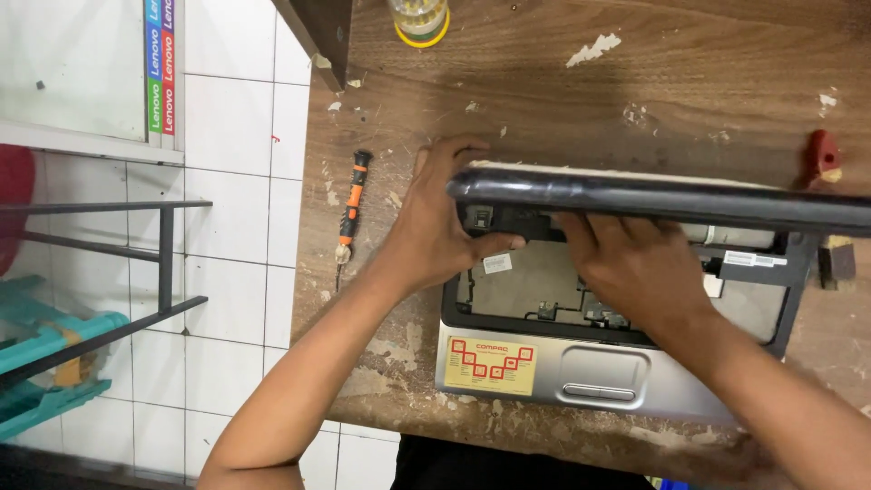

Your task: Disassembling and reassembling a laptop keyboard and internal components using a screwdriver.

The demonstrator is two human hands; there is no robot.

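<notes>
- At the far left, a dark metal rail frame (136,263) stands over the white tiled floor (236,299), with a teal plastic object (45,354) beneath it.
- An orange-and-black screwdriver (351,207) lies on the worn brown wooden table (544,82), just left of the left hand and apart from it.
- The left hand (435,227) curls around the left rear corner of the silver-and-black laptop (544,363), fingers behind the lid's edge and thumb pressed against the hinge area: a closed grip on the laptop.
- The laptop sits near the table's front edge, its keyboard removed so the bare tray shows; a yellow sticker with red squares (491,364) marks the palm rest, beside the touchpad (603,372).
- The dark lid (671,200) is tilted low over the base.
- The right hand (640,268) lies palm down in the open keyboard bay, fingertips tucked under the lid; I cannot tell whether they grip anything.
- A yellow-based clear jar (419,20) stands at the table's far edge, and a red object (824,154) lies at the right.
</notes>
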